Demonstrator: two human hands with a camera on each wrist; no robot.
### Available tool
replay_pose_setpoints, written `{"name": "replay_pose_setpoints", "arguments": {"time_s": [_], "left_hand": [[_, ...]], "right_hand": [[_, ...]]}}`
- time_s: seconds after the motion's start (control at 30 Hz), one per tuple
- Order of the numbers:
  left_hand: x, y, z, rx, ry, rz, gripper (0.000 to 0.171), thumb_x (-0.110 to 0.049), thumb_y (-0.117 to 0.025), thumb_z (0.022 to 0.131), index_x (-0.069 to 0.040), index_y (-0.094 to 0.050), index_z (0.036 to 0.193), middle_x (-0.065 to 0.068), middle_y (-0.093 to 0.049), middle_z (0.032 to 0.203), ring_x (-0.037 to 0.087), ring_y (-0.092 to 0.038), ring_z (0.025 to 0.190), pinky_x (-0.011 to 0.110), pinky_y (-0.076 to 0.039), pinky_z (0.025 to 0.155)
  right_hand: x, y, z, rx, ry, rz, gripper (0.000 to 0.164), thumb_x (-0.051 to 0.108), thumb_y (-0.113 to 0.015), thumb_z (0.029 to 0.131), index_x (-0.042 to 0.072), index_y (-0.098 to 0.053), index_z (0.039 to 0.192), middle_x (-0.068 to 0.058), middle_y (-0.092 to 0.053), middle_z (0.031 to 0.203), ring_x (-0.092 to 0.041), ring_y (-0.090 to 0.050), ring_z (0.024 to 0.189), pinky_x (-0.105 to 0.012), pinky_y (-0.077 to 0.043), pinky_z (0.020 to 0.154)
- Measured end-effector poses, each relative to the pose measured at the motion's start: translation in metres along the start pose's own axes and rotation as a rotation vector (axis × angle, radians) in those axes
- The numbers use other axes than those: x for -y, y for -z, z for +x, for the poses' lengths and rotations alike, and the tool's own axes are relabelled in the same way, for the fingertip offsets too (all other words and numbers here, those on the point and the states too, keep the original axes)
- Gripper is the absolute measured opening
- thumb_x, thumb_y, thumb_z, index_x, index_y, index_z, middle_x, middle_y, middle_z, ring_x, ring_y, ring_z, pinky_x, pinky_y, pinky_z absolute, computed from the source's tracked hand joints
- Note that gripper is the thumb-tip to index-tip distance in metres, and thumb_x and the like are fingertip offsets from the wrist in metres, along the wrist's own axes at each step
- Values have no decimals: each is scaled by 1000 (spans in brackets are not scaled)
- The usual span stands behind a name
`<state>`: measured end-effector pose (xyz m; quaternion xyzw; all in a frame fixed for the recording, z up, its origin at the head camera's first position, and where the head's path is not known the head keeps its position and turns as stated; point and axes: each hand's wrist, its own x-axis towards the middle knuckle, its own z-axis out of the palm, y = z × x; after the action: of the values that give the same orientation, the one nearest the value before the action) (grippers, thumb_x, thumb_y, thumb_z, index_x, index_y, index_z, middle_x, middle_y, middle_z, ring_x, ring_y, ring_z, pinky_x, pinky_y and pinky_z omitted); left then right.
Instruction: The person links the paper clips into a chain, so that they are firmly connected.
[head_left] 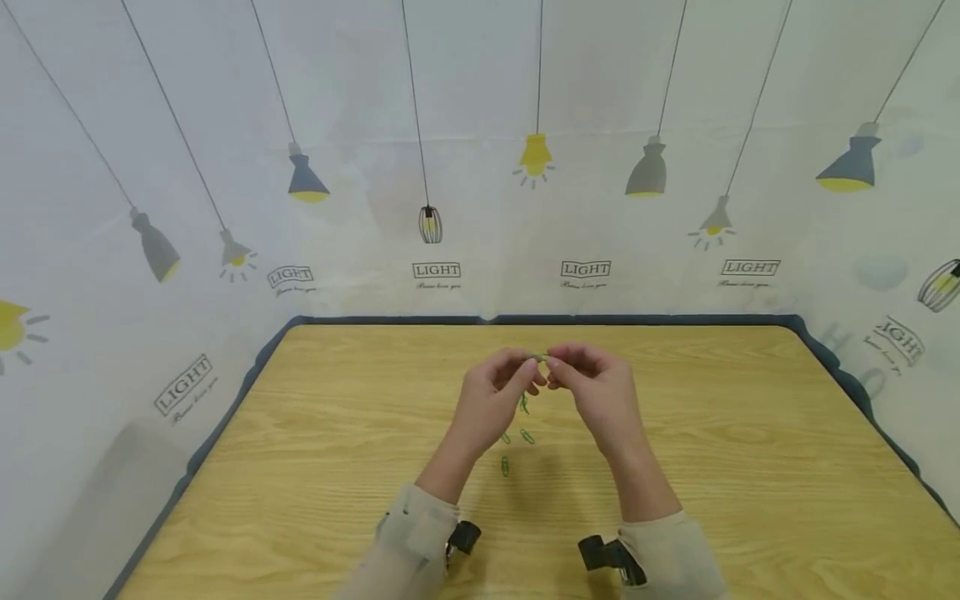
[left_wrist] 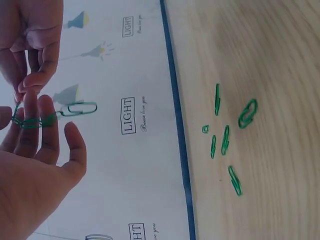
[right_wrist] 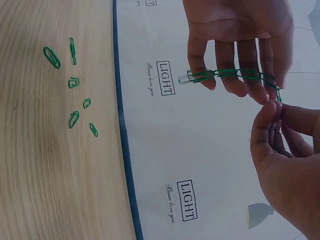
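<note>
1. While I watched through the three cameras, the left hand (head_left: 495, 396) pinched the green paper-clip chain (right_wrist: 227, 73) close to one end, thumb against forefinger, with its other fingers loosely bent alongside the links.
2. The right hand (head_left: 603, 396) met it at that same end of the chain, thumb and forefinger pinching the tip; I could not tell from my feeds how the links joined there.
3. The chain itself was up in the air between the hands, over the table (head_left: 337, 467). It ran along the left fingers, and its last clip (left_wrist: 82, 107) stuck out past them. The links overlapped too much for me to count.
4. Below the chain, six loose green paper clips (left_wrist: 225, 140) lay scattered on the wood-grain tabletop, near one another but apart; my wrist views showed all of them.
5. On the wearer's side of the chain I saw two pale sleeves (head_left: 671, 554), with a black wrist mount (head_left: 465, 537) at each cuff.
6. Beyond the chain ran the table's dark blue edging (head_left: 637, 319), and behind that stood a white backdrop (head_left: 487, 83) printed with hanging lamps (head_left: 647, 171) and boxed "LIGHT" lettering (head_left: 586, 268).
</note>
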<state>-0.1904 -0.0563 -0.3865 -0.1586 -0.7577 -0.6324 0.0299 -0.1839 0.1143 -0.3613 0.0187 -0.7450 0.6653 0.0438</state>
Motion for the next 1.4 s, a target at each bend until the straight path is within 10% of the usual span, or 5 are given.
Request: {"name": "replay_pose_setpoints", "arguments": {"time_s": [0.33, 0.87, 1.2, 1.4], "left_hand": [[3, 0, -3, -122, -65, 136, 22, -23, -59, 111, -12, -74, 123, 11, -79, 97, 22, -76, 86, 23, -57, 63], [15, 11, -4, -237, -70, 123, 22, -24, -65, 108, -6, -76, 115, 9, -80, 98, 23, -77, 87, 32, -64, 80], [19, 15, -7, -239, -49, 126, 19, -20, -64, 108, -7, -75, 114, 9, -80, 100, 20, -76, 86, 45, -65, 84], [22, 13, -9, -222, -27, 98, 17, -22, -64, 108, -10, -76, 115, 8, -80, 101, 18, -75, 87, 48, -65, 83]], "right_hand": [[-6, -8, 9, 26, 39, -41, 16, 12, -70, 103, 2, -76, 115, -19, -74, 109, -17, -70, 88, -24, -59, 79], [-30, -1, 31, 107, 6, -120, 17, 15, -71, 103, 3, -75, 115, -16, -73, 108, -19, -69, 88, -26, -61, 81], [-60, 4, 66, 630, 137, -626, 27, 21, -68, 106, 9, -73, 130, -5, -75, 116, -18, -69, 104, -41, -60, 91], [-83, 9, 74, 809, 40, -660, 24, 17, -74, 102, 13, -75, 126, 0, -75, 110, -13, -66, 98, -36, -57, 90]]}}
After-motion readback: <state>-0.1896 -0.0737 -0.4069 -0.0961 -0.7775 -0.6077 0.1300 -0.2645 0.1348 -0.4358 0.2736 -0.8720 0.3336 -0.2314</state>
